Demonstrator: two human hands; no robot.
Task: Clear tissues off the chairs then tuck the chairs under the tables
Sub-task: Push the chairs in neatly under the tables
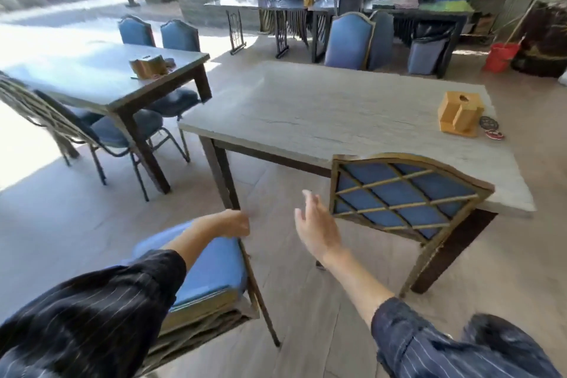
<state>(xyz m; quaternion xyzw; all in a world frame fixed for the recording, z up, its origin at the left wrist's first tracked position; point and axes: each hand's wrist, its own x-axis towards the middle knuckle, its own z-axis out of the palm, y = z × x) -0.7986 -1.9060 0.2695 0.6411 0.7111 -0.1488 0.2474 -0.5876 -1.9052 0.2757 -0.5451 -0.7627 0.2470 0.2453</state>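
Note:
A blue-cushioned chair [211,267] with a gold frame stands pulled out from the grey stone-top table [306,113], at the lower left near me. My left hand [233,222] is curled over the far corner of its seat, close to the table leg. My right hand [317,225] hovers open in the air between that chair and a second blue chair [405,196], which stands tucked under the table with its lattice back against the edge. I see no tissue on either seat.
A wooden tissue box [460,113] and small coasters [491,129] sit on the table's right end. Another table [92,77] with several blue chairs stands to the left. Further tables, stacked chairs and a red bucket [501,57] are at the back.

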